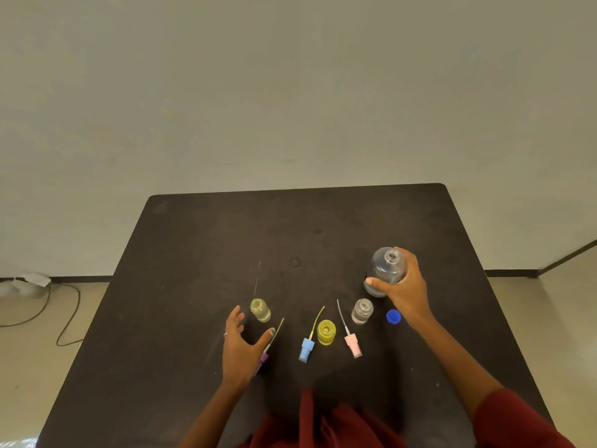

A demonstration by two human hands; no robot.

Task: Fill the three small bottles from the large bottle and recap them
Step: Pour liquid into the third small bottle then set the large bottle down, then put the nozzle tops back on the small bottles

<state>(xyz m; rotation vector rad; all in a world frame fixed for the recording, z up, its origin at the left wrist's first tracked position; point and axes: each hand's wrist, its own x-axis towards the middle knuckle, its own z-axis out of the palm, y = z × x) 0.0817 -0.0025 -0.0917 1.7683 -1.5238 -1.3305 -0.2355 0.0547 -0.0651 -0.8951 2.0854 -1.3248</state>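
Our right hand [405,291] wraps its fingers and thumb around the one large bottle [384,273], which stands uncapped on the dark surface [200,240] with clear liquid low inside. Our left hand [240,344] hovers spread, fingers apart, gripping nothing.

We count three small bottles, all uncapped and upright. The pale yellowish bottle [260,310] stands just beyond our left fingertips. The yellow bottle [326,332] sits between our two hands. The clear bottle [362,311] stands just below the large bottle, near our right thumb.

We count three spray caps lying on the surface, each with a thin dip tube. The purple cap [263,358] lies partly under our left thumb, its greenish tube pointing away from us. The blue cap [306,349] lies just left of the yellow bottle, touching or nearly touching it; we cannot tell which. The pink cap [352,345] lies just right of that bottle, closer to our right wrist.

One round blue lid [393,316] rests beside our right wrist, just right of the clear bottle.
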